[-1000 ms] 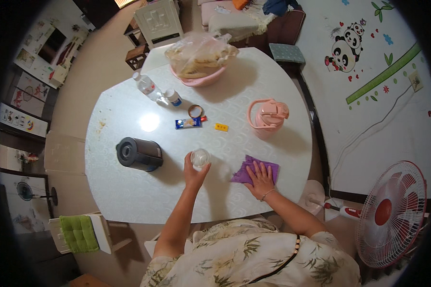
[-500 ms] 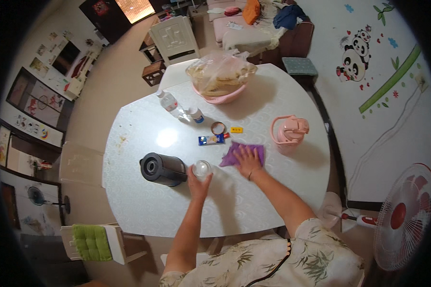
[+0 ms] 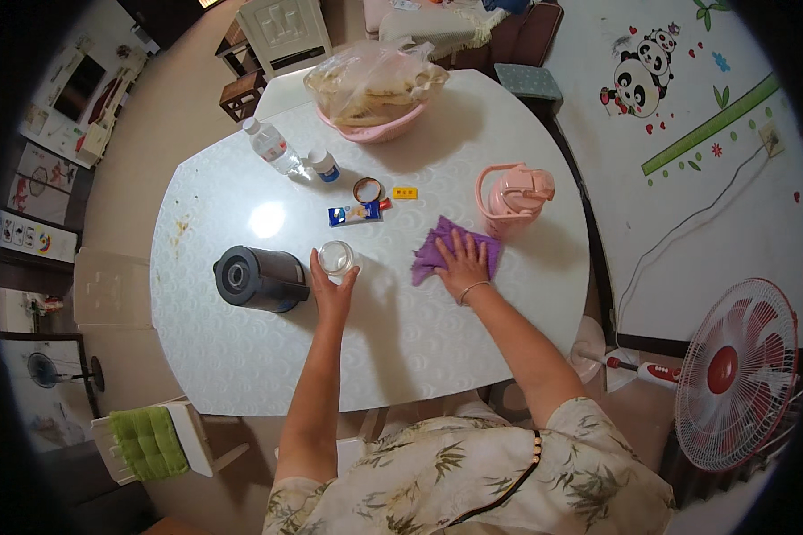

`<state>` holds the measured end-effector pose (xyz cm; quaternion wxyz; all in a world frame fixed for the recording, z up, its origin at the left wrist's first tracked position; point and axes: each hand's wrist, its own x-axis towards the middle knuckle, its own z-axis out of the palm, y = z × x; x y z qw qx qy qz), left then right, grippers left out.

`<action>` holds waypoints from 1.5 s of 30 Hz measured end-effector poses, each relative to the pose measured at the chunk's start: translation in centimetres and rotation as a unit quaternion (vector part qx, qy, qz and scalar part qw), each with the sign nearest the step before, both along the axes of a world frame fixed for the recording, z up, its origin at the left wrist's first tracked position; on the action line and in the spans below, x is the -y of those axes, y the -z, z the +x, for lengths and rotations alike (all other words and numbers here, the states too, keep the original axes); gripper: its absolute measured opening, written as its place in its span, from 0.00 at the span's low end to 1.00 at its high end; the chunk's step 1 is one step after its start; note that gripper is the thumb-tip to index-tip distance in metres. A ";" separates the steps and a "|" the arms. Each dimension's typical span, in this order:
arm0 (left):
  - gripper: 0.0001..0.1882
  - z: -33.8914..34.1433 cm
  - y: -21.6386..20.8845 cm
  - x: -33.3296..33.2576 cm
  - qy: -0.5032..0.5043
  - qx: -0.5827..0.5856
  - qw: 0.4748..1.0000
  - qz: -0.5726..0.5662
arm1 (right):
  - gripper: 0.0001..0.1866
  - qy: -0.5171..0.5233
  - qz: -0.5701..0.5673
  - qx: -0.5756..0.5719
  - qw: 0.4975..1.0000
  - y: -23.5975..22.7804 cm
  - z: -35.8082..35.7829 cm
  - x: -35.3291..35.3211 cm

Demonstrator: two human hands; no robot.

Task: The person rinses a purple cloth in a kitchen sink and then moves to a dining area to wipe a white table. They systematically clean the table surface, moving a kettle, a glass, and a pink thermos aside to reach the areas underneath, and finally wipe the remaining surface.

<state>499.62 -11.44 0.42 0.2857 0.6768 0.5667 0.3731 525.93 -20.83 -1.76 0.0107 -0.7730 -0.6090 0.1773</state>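
Observation:
My left hand point(image 3: 334, 294) curves round the near side of a clear glass cup point(image 3: 336, 259), thumb on one side and fingers on the other. The cup stands on the table, just right of a dark grey thermos jug point(image 3: 263, 280). Spread flat on a crumpled purple cloth point(image 3: 430, 252) is my right hand point(image 3: 464, 265), pressing it to the tabletop. A pink water bottle point(image 3: 517, 198) with a carrying loop stands beyond that hand, to the right. Past the cup lie a blue packet point(image 3: 354, 214), a roll of tape point(image 3: 367, 190) and a small yellow box point(image 3: 405, 193).
On the white table point(image 3: 268, 366), a pink basin point(image 3: 375, 132) with a plastic-covered load stands at the far side. Left of it are a clear plastic bottle point(image 3: 275, 148) and a white-and-blue jar point(image 3: 324, 166). A red-and-white fan point(image 3: 732, 370) stands at the right, a chair with green cushion point(image 3: 149, 441) at the left.
My view has shifted, so the table sits higher and further left. My right hand and the purple cloth have slid right across the table. The left hand stays at the cup.

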 end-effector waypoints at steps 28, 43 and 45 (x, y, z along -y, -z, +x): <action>0.34 24.7 -5.7 3.4 0.083 0.350 0.822 -0.442 | 0.29 0.228 0.083 -0.014 0.970 1.7 14.6 12.8; 0.11 26.0 -5.2 3.6 0.056 0.399 0.835 -0.374 | 0.46 0.127 0.244 -0.121 0.954 -0.3 16.3 4.4; 0.11 25.6 -5.0 3.5 0.065 0.377 0.849 -0.363 | 0.47 0.145 0.287 -0.278 0.905 -1.1 15.3 2.3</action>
